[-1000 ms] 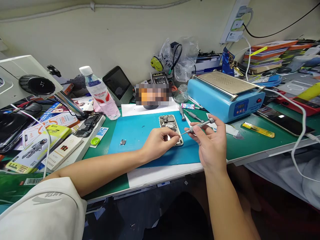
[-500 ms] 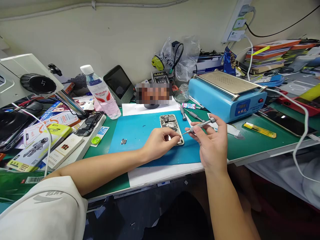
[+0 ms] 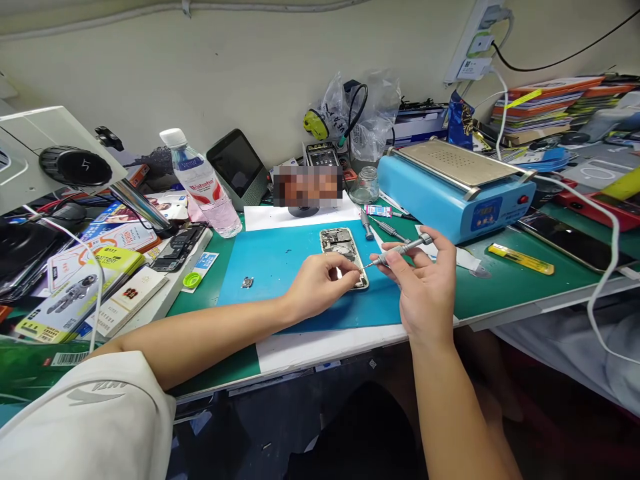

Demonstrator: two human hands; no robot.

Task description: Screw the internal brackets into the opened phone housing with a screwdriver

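An opened phone [image 3: 342, 248] with its insides showing lies on a blue mat [image 3: 280, 267] in the middle of the desk. My left hand [image 3: 320, 285] rests on the phone's near end, thumb and forefinger pinched together over something too small to make out. My right hand [image 3: 425, 287] grips a thin grey screwdriver [image 3: 400, 251] whose tip points left at that pinch, just right of the phone's lower edge. A tiny dark part [image 3: 245, 283] sits alone on the mat to the left.
A blue heating plate machine [image 3: 450, 187] stands at the back right, with two more screwdrivers [image 3: 380, 228] before it. A water bottle [image 3: 200, 187], small screen [image 3: 235, 167], glass jar [image 3: 363, 187], yellow tool [image 3: 520, 259] and stacked boxes [image 3: 90, 280] crowd the desk. White cable [image 3: 600, 267] hangs right.
Nearly nothing moved. The screwdriver tip has edged a little closer to my left fingertips; the view has shifted slightly.
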